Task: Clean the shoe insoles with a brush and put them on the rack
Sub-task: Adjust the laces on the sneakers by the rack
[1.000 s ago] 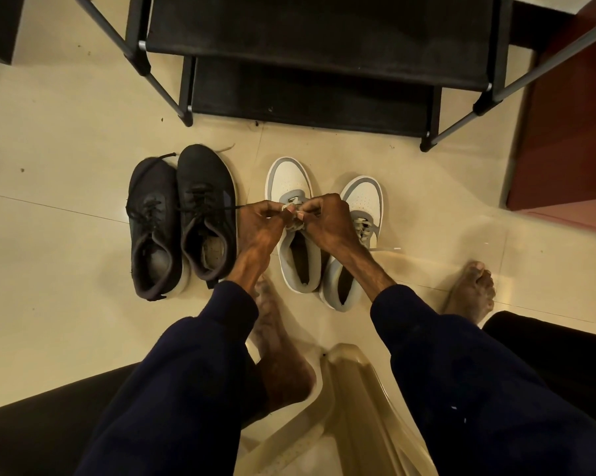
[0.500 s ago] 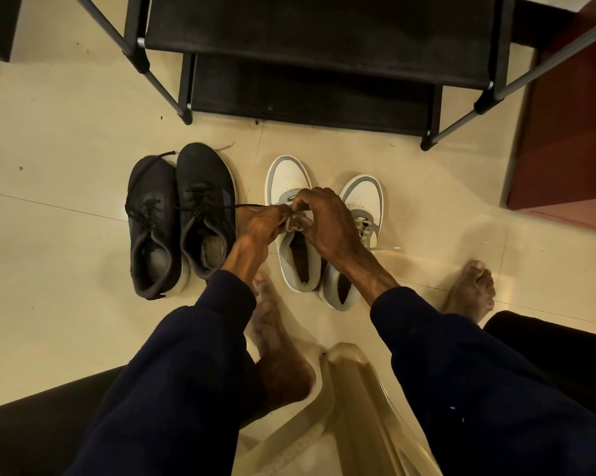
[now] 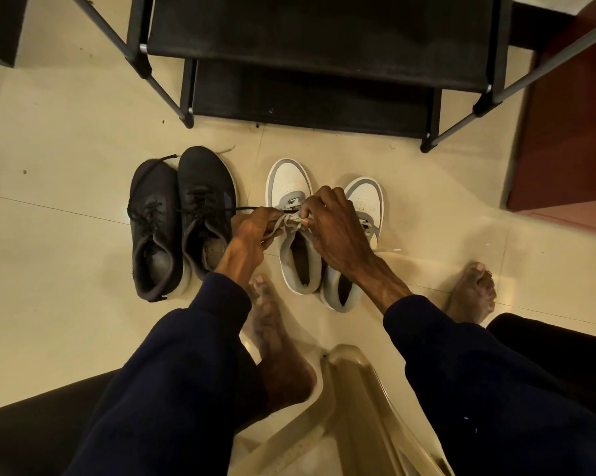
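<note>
Two pairs of shoes stand on the tiled floor before a black rack (image 3: 320,32). The black pair (image 3: 183,218) is on the left, the white and grey pair on the right. Both my hands work at the grey laces (image 3: 289,223) of the left white shoe (image 3: 295,235). My left hand (image 3: 253,230) pinches a lace end from the left. My right hand (image 3: 334,228) arches over the shoe's tongue and pinches the laces from the right. It partly hides the right white shoe (image 3: 358,242). No brush or loose insole is in view.
My bare feet rest on the floor, one (image 3: 276,338) between my arms and one (image 3: 471,293) at the right. A beige plastic chair (image 3: 351,407) sits under me. A red-brown panel (image 3: 571,125) stands at the right, beside the rack's slanted metal legs.
My right hand has shifted slightly up and over the white shoe's tongue, and my left hand has dropped a little, both still working the grey laces. The shoes stay in place.
</note>
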`<action>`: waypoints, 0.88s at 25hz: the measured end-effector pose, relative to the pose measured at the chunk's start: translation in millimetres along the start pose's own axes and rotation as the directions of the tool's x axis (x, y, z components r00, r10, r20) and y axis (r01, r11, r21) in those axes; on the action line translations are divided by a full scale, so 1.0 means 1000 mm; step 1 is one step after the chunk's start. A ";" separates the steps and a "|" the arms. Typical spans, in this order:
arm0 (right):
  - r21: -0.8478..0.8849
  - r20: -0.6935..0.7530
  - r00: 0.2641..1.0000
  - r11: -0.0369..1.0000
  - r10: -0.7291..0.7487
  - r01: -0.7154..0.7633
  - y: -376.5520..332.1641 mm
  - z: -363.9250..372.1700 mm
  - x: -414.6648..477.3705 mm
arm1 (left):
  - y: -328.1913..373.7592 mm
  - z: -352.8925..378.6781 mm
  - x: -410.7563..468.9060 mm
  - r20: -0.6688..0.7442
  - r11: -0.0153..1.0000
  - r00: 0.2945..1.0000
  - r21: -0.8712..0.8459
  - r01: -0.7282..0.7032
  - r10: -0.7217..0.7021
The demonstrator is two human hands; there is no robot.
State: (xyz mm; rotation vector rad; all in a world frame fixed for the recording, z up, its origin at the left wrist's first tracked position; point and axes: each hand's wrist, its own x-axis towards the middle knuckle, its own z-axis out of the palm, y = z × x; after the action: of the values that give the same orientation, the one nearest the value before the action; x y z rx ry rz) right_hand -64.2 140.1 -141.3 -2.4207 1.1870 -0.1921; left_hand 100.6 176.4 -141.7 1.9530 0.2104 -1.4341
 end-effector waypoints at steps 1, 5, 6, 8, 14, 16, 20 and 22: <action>0.005 -0.013 1.000 1.000 0.028 -0.028 0.004 -0.002 -0.005 | -0.002 -0.002 0.005 -0.033 1.000 0.999 -0.011 -0.009 0.009; -0.060 -0.005 0.986 0.984 0.166 -0.166 0.025 -0.005 -0.032 | -0.014 -0.010 0.018 -0.064 0.998 0.997 -0.037 -0.052 0.049; -0.059 0.014 0.980 0.978 0.201 -0.200 0.027 -0.005 -0.036 | -0.018 -0.010 0.017 -0.055 0.998 0.997 -0.041 -0.057 0.055; -0.035 0.042 0.969 0.970 0.242 -0.240 0.024 -0.006 -0.040 | -0.026 -0.007 0.013 -0.069 0.994 0.994 -0.067 -0.090 0.086; 0.206 -0.024 0.926 0.909 0.376 -0.363 0.000 -0.022 -0.079 | -0.074 -0.005 -0.050 -0.135 0.713 0.741 0.429 -0.555 0.658; 0.108 0.105 0.882 0.876 0.460 -0.470 -0.008 -0.023 -0.109 | -0.097 -0.006 -0.070 0.134 0.468 0.669 0.615 -0.635 0.731; -0.069 0.273 0.847 0.887 0.457 -0.457 -0.020 -0.012 -0.145 | -0.126 0.004 -0.075 0.407 0.064 0.649 0.815 -0.576 0.643; -0.119 0.299 0.858 0.908 0.418 -0.401 -0.021 -0.001 -0.146 | -0.131 0.010 -0.071 0.429 0.032 0.687 0.835 -0.549 0.587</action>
State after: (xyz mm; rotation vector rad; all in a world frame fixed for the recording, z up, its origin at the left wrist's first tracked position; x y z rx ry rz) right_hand -140.4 265.2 -121.1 -2.0686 1.5240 0.3535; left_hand 0.3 286.3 -137.0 2.3993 -1.6904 -0.9011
